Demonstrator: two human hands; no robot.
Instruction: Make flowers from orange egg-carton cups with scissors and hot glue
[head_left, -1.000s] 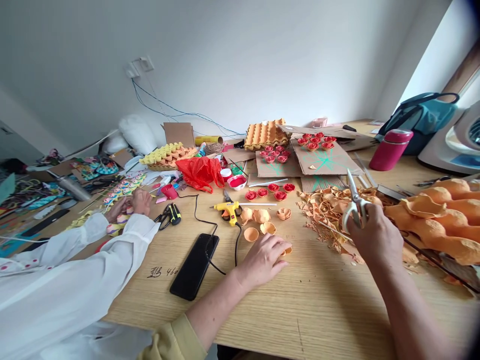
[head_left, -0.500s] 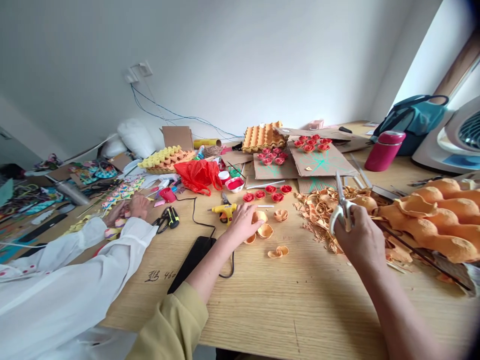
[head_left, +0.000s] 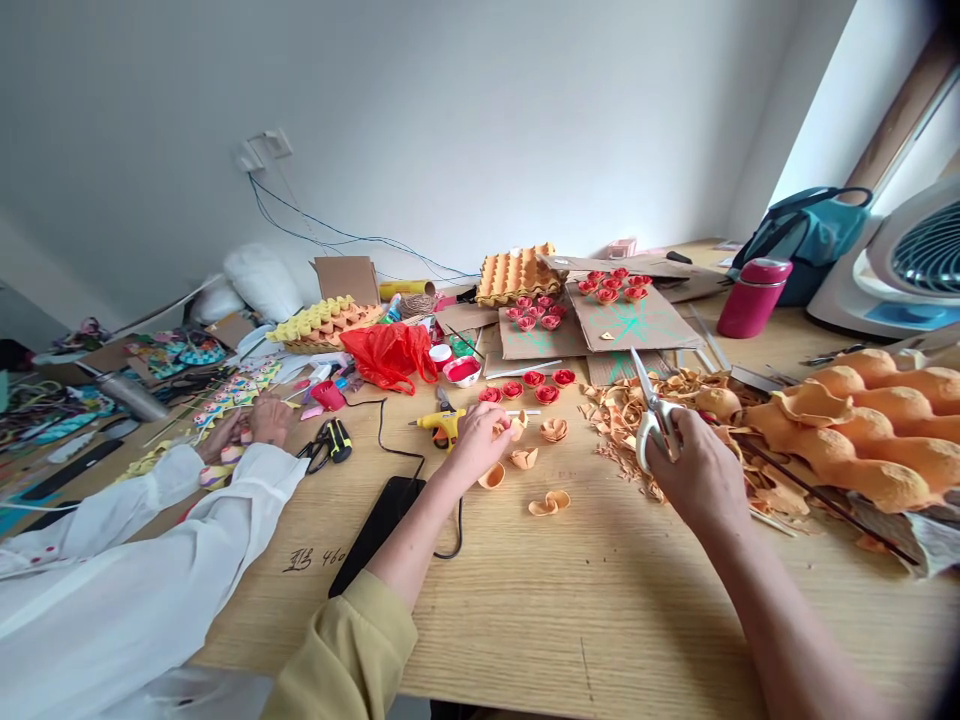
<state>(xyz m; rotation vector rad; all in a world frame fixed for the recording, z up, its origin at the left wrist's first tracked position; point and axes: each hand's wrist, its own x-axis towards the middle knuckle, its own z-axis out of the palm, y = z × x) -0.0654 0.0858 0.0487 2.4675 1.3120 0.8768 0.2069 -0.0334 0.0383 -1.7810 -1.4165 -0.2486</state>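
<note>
From my end, I have the left hand (head_left: 480, 442) over the middle of the counter (head_left: 600, 610), its fingers closed on an orange egg-carton cup (head_left: 519, 427) — a light pinch at the fingertips, partly hidden by the hand itself. In the right hand (head_left: 699, 468) I have white-handled scissors (head_left: 657, 408) gripped by the loops, blades pointing away toward the cardboard. Just in front of the left hand sit two more cut cups, one a plain round bowl (head_left: 492, 476), the other with a pointed rim (head_left: 523, 459); a curled petal piece (head_left: 550, 503) lies nearer me, and an orange paper flower (head_left: 554, 430) rests to the right. The yellow glue gun (head_left: 435, 422) lies just beyond my left wrist, with a black phone (head_left: 367, 535) partly under that forearm. Four red roses (head_left: 534, 379) stand farther back. Shredded trimmings (head_left: 613, 420) spread by the scissors, and the large orange egg tray (head_left: 870, 435) sits right of them. To my left, a co-worker's hands (head_left: 271, 420) are busy with small painted pieces (head_left: 217, 474) — white sleeves, well apart from mine.
</note>
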